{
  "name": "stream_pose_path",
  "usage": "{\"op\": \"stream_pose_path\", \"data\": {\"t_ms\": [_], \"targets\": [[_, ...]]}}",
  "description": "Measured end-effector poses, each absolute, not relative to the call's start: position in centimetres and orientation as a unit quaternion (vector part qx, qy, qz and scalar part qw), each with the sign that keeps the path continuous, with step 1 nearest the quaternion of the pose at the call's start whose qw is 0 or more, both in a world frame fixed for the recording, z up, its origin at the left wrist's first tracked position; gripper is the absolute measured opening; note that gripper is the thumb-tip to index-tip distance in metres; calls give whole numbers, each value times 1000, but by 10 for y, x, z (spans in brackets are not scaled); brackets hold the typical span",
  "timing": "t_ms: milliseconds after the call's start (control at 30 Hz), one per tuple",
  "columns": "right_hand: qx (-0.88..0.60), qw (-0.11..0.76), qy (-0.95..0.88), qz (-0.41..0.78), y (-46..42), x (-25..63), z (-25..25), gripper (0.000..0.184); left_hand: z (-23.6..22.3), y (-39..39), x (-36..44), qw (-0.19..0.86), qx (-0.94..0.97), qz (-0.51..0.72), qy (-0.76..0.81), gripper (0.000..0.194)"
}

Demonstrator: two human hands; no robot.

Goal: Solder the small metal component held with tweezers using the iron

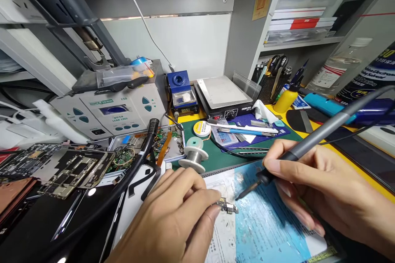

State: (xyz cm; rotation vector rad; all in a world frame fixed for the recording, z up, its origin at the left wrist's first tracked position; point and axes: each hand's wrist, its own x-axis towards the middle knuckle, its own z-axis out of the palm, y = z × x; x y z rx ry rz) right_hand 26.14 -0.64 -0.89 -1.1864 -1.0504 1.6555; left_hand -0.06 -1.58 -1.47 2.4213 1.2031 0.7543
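Observation:
Between the thumb and index finger of my left hand is pinched a small circuit board with a metal connector at its right end. My right hand grips a soldering iron like a pen. The iron's dark tip points down and left, close to the board's right end; I cannot tell whether they touch. Both hands are over a blue and white printed sheet. Behind my left hand stands a spool of solder wire.
A hot air station stands at the left, its black hose crossing phone parts. Farther back are a blue soldering station and a flat heating plate. A yellow bottle and a pen holder stand at the right.

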Motion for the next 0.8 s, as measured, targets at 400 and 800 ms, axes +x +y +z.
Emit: {"op": "stream_pose_path", "data": {"t_ms": [400, 800], "targets": [[-497, 407, -463, 611, -9, 250, 1, 34, -15, -13, -2, 141, 867, 246, 410, 26], [-510, 404, -485, 585, -13, 251, -1, 36, 2, -3, 10, 90, 862, 290, 405, 24]]}}
